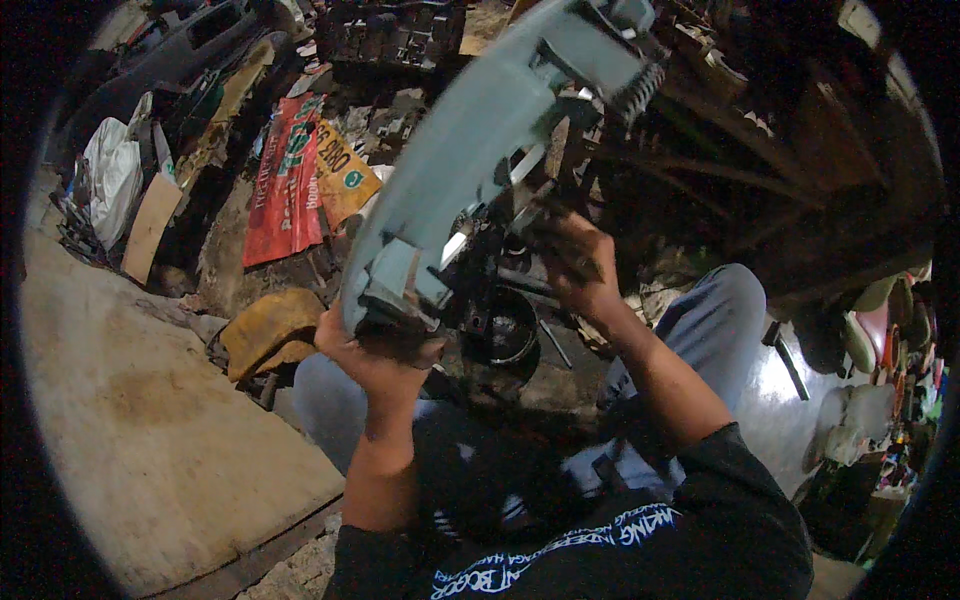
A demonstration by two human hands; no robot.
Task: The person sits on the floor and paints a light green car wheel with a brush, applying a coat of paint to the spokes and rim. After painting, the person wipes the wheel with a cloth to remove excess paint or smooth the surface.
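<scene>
Yellow curved piece (268, 330) lay at left; red sheet (285, 185) beyond it; left hand (385, 362) gripped lower end of grey-green curved panel (465, 140), tilted up rightward; dark round pan (508, 325) sat below; right hand (578, 262) had curled fingers near panel's inner side, couldn't tell if holding anything.

1. Red banner (283, 190): beyond and left of the left fingers (422, 351).
2. Yellow curved piece (262, 328): near, left of these fingers.
3. Pale board (165, 410): farther left.
4. White bag (113, 180): far left, beyond them.
</scene>
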